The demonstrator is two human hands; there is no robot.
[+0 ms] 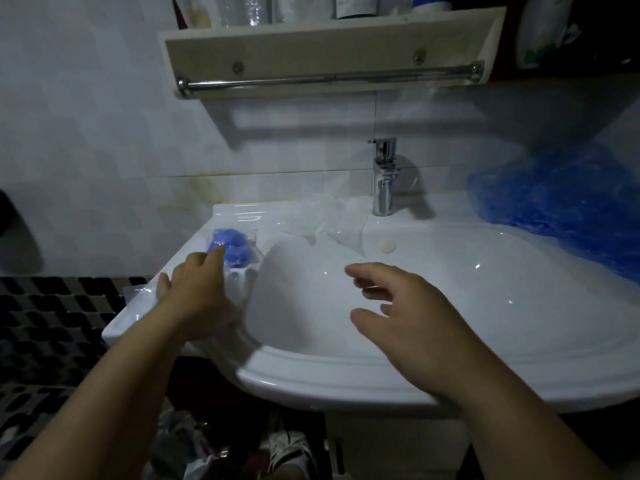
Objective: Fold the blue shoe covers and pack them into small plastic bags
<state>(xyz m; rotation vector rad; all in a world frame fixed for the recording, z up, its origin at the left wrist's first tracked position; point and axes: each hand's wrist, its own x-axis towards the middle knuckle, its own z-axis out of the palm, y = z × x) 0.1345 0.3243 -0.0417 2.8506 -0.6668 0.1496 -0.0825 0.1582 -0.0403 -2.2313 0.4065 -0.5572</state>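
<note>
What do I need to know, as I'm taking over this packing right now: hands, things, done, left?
Left hand: open, fingertips at the small clear plastic bag of folded blue shoe covers on the white ceramic sink's left ledge.
Right hand: open, empty, over the basin.
Heap of loose blue plastic shoe covers: on the sink's right side.
Empty clear plastic bags: beside the chrome faucet.
Done: one bag packed. Left: fold and bag the heap.
</note>
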